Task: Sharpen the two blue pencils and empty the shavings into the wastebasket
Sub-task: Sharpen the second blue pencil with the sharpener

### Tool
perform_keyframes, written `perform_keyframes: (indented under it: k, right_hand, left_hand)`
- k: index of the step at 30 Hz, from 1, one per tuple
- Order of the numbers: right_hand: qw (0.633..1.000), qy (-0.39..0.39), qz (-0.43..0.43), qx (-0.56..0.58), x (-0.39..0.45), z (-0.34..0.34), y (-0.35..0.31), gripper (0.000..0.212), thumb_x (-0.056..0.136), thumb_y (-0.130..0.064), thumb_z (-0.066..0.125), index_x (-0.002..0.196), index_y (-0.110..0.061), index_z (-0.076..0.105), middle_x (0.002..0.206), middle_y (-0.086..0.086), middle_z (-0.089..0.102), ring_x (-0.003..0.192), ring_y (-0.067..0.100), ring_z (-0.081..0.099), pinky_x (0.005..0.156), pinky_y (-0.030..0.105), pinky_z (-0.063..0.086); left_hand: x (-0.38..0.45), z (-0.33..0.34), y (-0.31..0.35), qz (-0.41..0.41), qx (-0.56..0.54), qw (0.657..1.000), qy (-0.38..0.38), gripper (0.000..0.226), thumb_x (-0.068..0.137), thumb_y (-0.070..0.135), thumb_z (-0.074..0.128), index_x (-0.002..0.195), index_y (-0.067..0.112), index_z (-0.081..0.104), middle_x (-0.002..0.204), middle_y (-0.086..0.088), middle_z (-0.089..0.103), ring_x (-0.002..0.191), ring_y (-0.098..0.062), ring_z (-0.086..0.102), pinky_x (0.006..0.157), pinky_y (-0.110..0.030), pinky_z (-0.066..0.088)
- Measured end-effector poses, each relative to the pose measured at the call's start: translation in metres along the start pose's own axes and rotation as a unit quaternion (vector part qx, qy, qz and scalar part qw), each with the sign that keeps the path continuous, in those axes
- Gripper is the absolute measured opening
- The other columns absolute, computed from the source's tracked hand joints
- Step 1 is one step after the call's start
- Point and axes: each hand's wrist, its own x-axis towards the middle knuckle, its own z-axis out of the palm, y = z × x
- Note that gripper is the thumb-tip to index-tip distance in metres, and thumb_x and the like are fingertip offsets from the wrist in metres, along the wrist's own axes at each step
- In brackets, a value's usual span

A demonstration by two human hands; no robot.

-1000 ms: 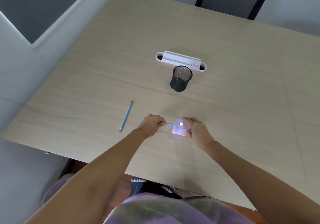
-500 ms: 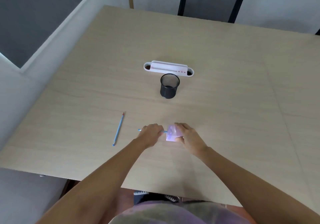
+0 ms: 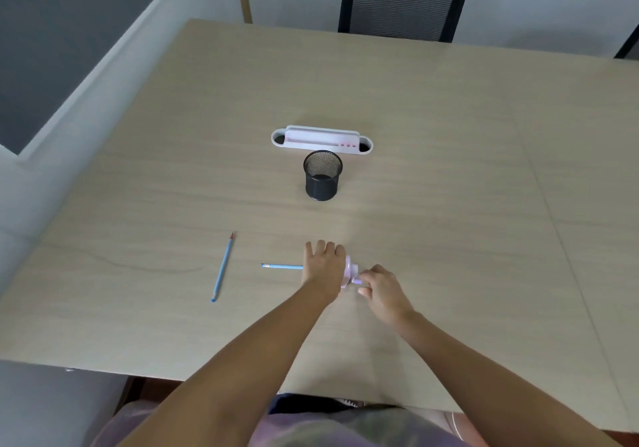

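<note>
On the light wooden table (image 3: 432,204) the left hand (image 3: 323,268) lies over a pale lilac pencil sharpener (image 3: 350,273), its fingers curled down on the top of it and pressed close together. A blue pencil (image 3: 281,266) comes out from under this hand to the left, lying flat (its other end is hidden, so I cannot tell how deep it sits in the sharpener). The right hand (image 3: 378,287) is just beside the sharpener on its right side, and thumb and forefinger pinch a small purple part (image 3: 357,282) there. The second blue pencil (image 3: 223,266) lies alone further left, well apart from both hands. Beyond the hands stands a black mesh wastebasket (image 3: 322,175), upright, and just behind it a white desk organizer (image 3: 321,139).
</note>
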Motion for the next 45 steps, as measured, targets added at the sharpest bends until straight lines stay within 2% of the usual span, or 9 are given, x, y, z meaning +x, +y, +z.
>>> perform_keyframes:
  k: [7,10,13,21,25,29,32,34,45]
  right_hand:
    - [0.997,-0.059,-0.011,-0.051,0.026,0.008,0.003,0.017,0.086,-0.007,0.055,0.075,0.004,0.063,0.064,0.003,0.036,0.068,0.027,0.047,0.060,0.028,0.027]
    - [0.998,-0.047,-0.026,-0.042,0.015,0.010,0.004,0.012,0.084,-0.003,0.057,0.076,0.001,0.064,0.078,0.018,0.055,0.072,0.033,0.057,0.061,0.034,0.042]
    - [0.998,-0.026,-0.052,-0.027,-0.009,0.008,0.001,0.012,0.084,-0.001,0.058,0.075,0.002,0.064,0.073,0.014,0.052,0.063,0.032,0.053,0.059,0.031,0.037]
    - [0.980,0.053,-0.190,-0.035,0.010,-0.039,-0.001,0.018,0.069,0.010,0.070,0.068,-0.007,0.064,0.066,0.007,0.061,0.063,0.012,0.056,0.067,0.016,0.044]
    - [0.985,0.074,-0.148,-0.038,0.040,-0.047,0.006,0.013,0.073,0.006,0.066,0.066,-0.006,0.065,0.067,0.009,0.055,0.058,0.020,0.054,0.057,0.027,0.042]
    - [0.988,-0.001,-0.118,-0.101,0.064,-0.029,0.006,0.014,0.064,0.011,0.064,0.055,0.001,0.059,0.061,0.015,0.048,0.057,0.031,0.055,0.047,0.031,0.037]
    - [0.995,-0.019,-0.070,-0.073,0.049,-0.004,0.008,0.011,0.066,0.009,0.061,0.058,0.003,0.057,0.064,0.013,0.042,0.064,0.027,0.045,0.054,0.033,0.030]
    - [0.998,0.001,-0.061,-0.028,0.023,0.009,0.011,0.012,0.073,0.005,0.064,0.063,0.000,0.060,0.066,0.010,0.048,0.065,0.026,0.048,0.055,0.035,0.040]
    - [0.977,0.080,-0.191,-0.054,0.011,-0.041,0.007,0.015,0.070,0.004,0.068,0.074,-0.010,0.065,0.071,0.006,0.058,0.064,0.012,0.054,0.062,0.021,0.043]
  left_hand:
    - [0.001,0.006,0.013,-0.042,0.011,0.998,0.053,0.024,0.081,0.020,0.057,0.103,0.011,0.051,0.101,-0.004,0.059,0.100,-0.026,0.052,0.094,-0.040,0.038]
    - [-0.001,0.005,0.015,-0.044,0.026,0.997,0.055,0.026,0.061,0.032,0.074,0.080,0.021,0.060,0.074,0.005,0.063,0.073,-0.016,0.058,0.068,-0.027,0.046]
    - [0.001,0.009,0.014,-0.031,0.031,0.997,0.060,0.039,0.038,0.035,0.082,0.067,0.021,0.060,0.060,0.006,0.058,0.059,-0.015,0.055,0.053,-0.024,0.041]
    - [0.003,0.006,0.012,-0.008,0.005,0.998,0.062,0.037,0.077,0.011,0.063,0.109,0.011,0.045,0.104,-0.006,0.056,0.101,-0.027,0.049,0.080,-0.033,0.038]
    - [0.000,0.003,0.012,-0.023,-0.008,0.998,0.063,0.050,0.058,0.015,0.079,0.099,0.016,0.051,0.089,0.000,0.060,0.088,-0.022,0.053,0.069,-0.030,0.039]
    - [0.001,0.008,0.011,-0.021,0.020,0.996,0.088,0.051,0.033,0.026,0.086,0.075,0.021,0.058,0.063,0.005,0.058,0.064,-0.017,0.055,0.053,-0.026,0.038]
    - [0.000,0.006,0.012,-0.022,0.030,0.994,0.103,0.037,0.040,0.031,0.082,0.066,0.021,0.057,0.056,0.006,0.055,0.057,-0.016,0.053,0.051,-0.024,0.037]
    - [0.001,0.006,0.012,-0.022,0.039,0.994,0.103,0.034,0.041,0.030,0.080,0.063,0.020,0.056,0.054,0.005,0.054,0.055,-0.016,0.051,0.051,-0.024,0.036]
    - [0.006,0.013,0.009,-0.008,0.020,0.996,0.085,0.038,0.068,0.023,0.073,0.097,0.017,0.049,0.086,0.000,0.058,0.085,-0.022,0.052,0.070,-0.030,0.036]
